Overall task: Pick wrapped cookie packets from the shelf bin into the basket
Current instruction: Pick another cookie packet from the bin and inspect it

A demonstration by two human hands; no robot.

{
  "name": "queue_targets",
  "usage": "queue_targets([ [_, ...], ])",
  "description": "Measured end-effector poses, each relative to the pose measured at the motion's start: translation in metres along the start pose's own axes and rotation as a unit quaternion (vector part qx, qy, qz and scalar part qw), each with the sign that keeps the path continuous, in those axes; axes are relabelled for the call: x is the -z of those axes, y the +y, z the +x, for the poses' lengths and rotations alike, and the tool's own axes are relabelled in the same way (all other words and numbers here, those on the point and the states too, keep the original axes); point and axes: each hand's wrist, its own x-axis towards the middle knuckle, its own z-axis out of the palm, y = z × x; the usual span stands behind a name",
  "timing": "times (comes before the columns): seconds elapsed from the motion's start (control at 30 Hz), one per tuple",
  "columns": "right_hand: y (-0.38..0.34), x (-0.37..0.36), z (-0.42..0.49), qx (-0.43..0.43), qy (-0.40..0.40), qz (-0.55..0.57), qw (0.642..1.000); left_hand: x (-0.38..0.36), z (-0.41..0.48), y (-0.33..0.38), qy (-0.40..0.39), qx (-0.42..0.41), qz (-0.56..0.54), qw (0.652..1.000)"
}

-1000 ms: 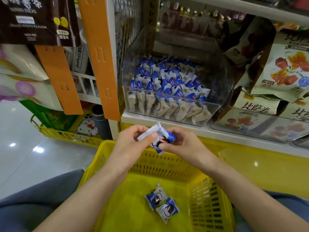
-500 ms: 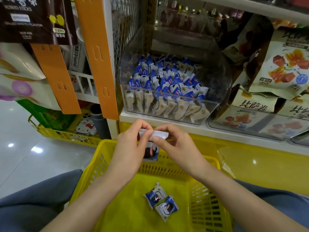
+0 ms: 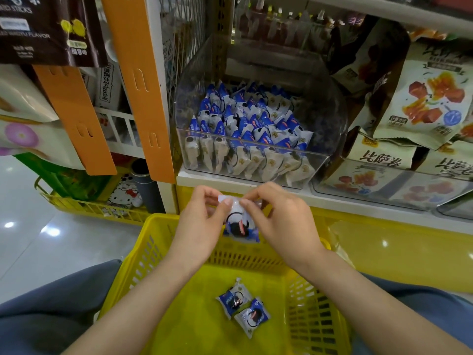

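Since a second ago the cookie packet [image 3: 240, 225] has turned from lying slanted between the hands to hanging straight down. Now the left hand [image 3: 202, 226] and the right hand [image 3: 279, 221] are close together, and each one pinches the white top edge of the packet with thumb and finger. The packet hangs from that edge, blue and white with a dark round cookie picture on it. It is in the air, just in front of the far rim of the yellow basket [image 3: 153, 242], and not down inside it yet. On the bottom of the basket lie two more packets [image 3: 234, 301], side by side and touching, near the middle. The basket sits between the person's legs, which are in grey-blue trousers [image 3: 51, 316]. Just above the hands is the white shelf edge [image 3: 358, 201], and on it stands the clear bin [image 3: 325, 119]. Many blue and white packets [image 3: 245, 124] fill the bin in rows, and the front row stands right behind the clear front wall. To the right of the bin are pale snack bags [image 3: 430, 93] with red and orange pictures. To the left, two orange strips [image 3: 138, 85] hang down by the shelf post. Lower on the left a second basket [image 3: 89, 206], also yellow, sits on the shiny floor [image 3: 51, 247].
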Motion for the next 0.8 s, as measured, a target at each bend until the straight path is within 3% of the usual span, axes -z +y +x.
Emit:
queue_targets([
  [0.1,0.002,0.001,0.005,-0.062,0.064,0.049,0.995,0.001,0.004,-0.005,-0.010,0.042,0.049,0.998],
  [0.23,0.001,-0.002,0.001,-0.005,0.045,0.068,0.997,-0.001,0.004,0.001,-0.102,0.208,-0.161,0.959],
  [0.33,-0.001,-0.006,-0.006,0.081,0.002,0.005,0.997,0.004,0.005,-0.001,-0.113,0.194,-0.257,0.940],
  [0.43,0.000,-0.009,-0.008,0.136,-0.022,-0.032,0.990,0.005,0.005,-0.001,-0.063,0.153,-0.252,0.953],
  [0.5,-0.004,-0.010,-0.009,0.059,-0.044,0.040,0.996,0.005,0.006,0.000,-0.023,0.140,-0.237,0.961],
  [0.57,-0.008,-0.011,-0.007,-0.083,-0.037,0.159,0.983,0.005,0.006,0.002,-0.005,0.129,-0.235,0.963],
  [0.67,-0.008,-0.011,0.001,-0.268,-0.071,0.336,0.900,0.005,0.004,0.005,-0.037,0.109,-0.238,0.964],
  [0.73,-0.007,-0.010,0.003,-0.303,-0.119,0.435,0.839,0.003,0.002,0.005,-0.055,0.093,-0.221,0.969],
  [0.8,-0.008,-0.008,0.002,-0.302,-0.128,0.469,0.820,0.002,0.002,0.005,-0.018,0.055,-0.155,0.986],
])
